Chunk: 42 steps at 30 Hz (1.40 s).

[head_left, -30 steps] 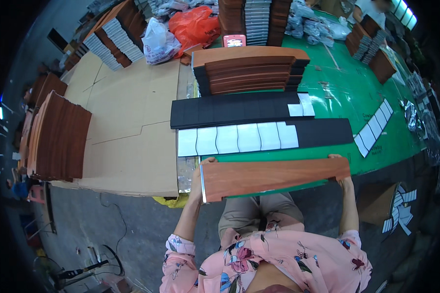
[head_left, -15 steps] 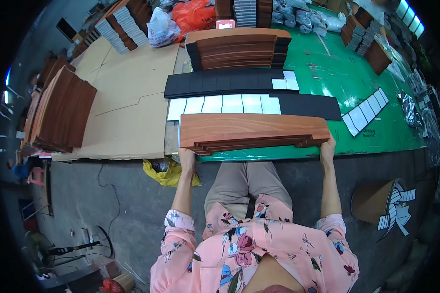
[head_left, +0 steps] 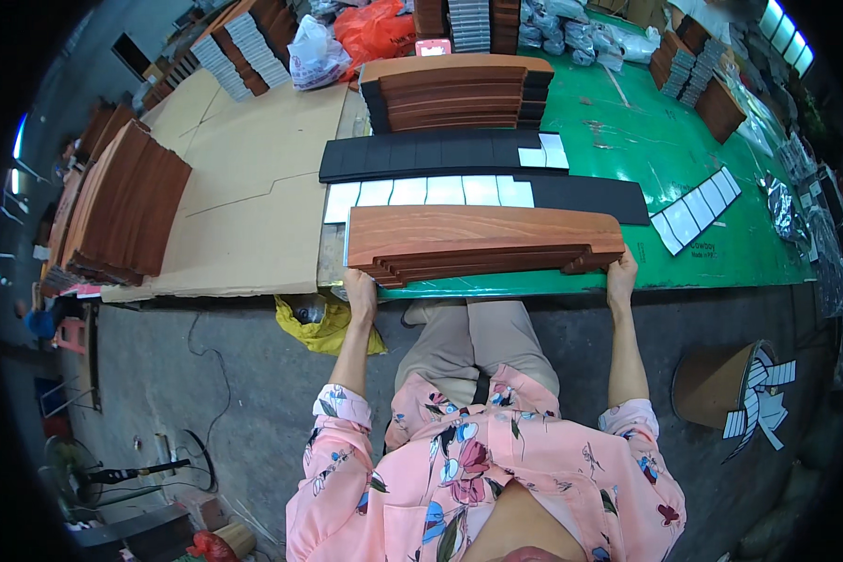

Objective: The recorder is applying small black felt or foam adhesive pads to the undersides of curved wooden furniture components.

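Note:
A stack of long wood-grain panels (head_left: 482, 239) lies across the near edge of the green table (head_left: 628, 122). My left hand (head_left: 359, 286) grips its left end and my right hand (head_left: 621, 274) grips its right end. Just behind the stack runs a row of white rectangular pieces (head_left: 431, 192), laid on long black strips (head_left: 421, 155). Farther back stands a taller pile of brown and black panels (head_left: 454, 89).
Flattened cardboard (head_left: 244, 187) covers the table's left part, with stacks of brown panels (head_left: 122, 206) at its left edge. More white pieces (head_left: 698, 211) lie at the right. Bags and bundled stock (head_left: 375, 28) crowd the far edge. A yellow bag (head_left: 323, 323) sits under the table.
The panel I held tilted at the table's edge now lies flat on the stack, which I have drawn level along the near edge. My hands sit at both ends.

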Each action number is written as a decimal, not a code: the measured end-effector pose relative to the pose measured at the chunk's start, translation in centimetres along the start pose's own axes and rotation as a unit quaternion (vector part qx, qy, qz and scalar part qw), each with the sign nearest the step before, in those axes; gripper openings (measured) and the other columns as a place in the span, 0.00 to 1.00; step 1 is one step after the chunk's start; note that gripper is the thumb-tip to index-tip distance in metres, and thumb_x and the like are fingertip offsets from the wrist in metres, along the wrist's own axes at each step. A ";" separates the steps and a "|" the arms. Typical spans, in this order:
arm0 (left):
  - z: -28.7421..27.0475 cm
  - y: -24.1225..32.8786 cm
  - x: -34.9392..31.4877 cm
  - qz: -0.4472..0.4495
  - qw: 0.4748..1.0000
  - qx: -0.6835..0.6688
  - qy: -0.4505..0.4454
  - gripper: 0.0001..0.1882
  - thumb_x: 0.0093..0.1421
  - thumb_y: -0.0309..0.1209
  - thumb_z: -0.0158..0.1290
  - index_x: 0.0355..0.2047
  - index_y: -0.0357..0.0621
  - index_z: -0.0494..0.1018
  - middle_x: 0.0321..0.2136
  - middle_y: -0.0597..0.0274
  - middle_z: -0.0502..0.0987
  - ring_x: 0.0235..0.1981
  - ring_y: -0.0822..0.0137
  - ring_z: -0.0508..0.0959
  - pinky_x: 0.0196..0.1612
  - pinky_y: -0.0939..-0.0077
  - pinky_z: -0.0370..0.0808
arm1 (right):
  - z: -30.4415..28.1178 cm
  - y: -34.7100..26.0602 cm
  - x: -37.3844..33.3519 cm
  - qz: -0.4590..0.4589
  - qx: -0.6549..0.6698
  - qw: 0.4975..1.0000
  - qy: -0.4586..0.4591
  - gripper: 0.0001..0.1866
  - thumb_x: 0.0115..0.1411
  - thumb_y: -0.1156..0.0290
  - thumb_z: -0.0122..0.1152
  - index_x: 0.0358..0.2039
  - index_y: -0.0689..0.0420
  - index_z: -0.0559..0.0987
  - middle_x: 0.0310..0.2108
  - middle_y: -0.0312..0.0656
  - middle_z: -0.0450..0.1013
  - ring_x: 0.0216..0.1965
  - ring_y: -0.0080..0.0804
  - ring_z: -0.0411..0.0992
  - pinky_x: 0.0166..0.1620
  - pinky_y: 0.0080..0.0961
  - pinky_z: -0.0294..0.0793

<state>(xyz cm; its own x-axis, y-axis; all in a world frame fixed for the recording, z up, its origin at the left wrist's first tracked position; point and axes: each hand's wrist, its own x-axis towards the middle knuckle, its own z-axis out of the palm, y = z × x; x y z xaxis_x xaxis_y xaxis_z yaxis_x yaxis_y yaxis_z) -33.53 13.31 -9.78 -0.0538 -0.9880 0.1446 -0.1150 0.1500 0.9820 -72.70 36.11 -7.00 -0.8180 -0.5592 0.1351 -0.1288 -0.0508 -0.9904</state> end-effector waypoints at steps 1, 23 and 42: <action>-0.3 -0.3 0.1 0.009 1.000 0.021 0.007 0.12 0.50 0.24 0.39 0.27 0.29 0.71 0.16 0.61 0.71 0.21 0.73 0.69 0.23 0.71 0.65 | 0.2 -0.1 -0.1 -0.009 0.005 1.000 0.004 0.11 0.63 0.77 0.45 0.43 0.62 0.74 0.28 0.28 0.69 0.23 0.11 0.62 0.27 0.10 0.62; -0.8 1.8 -0.2 -0.112 0.982 -0.141 -0.064 0.13 0.55 0.24 0.42 0.36 0.32 0.73 0.29 0.63 0.76 0.30 0.74 0.72 0.33 0.78 0.69 | 1.1 -1.5 0.4 0.008 -0.061 0.998 -0.013 0.15 0.56 0.83 0.43 0.43 0.65 0.73 0.36 0.37 0.72 0.37 0.20 0.69 0.40 0.18 0.69; -5.5 13.3 -2.1 0.126 0.983 0.084 -0.101 0.18 0.57 0.28 0.52 0.47 0.31 0.68 0.45 0.53 0.71 0.48 0.63 0.70 0.50 0.71 0.67 | 0.2 -14.9 -1.5 -0.194 -0.245 0.934 -0.174 0.22 0.45 0.69 0.67 0.43 0.59 0.76 0.48 0.44 0.68 0.49 0.38 0.67 0.50 0.28 0.66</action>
<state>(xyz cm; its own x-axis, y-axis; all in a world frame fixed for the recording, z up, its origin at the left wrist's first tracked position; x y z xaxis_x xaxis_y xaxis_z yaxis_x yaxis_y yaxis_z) -29.52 17.20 3.60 -0.2962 -0.8940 0.3362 -0.2340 0.4092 0.8820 -69.47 37.50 7.50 -0.4353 -0.8168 0.3786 -0.6883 0.0309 -0.7248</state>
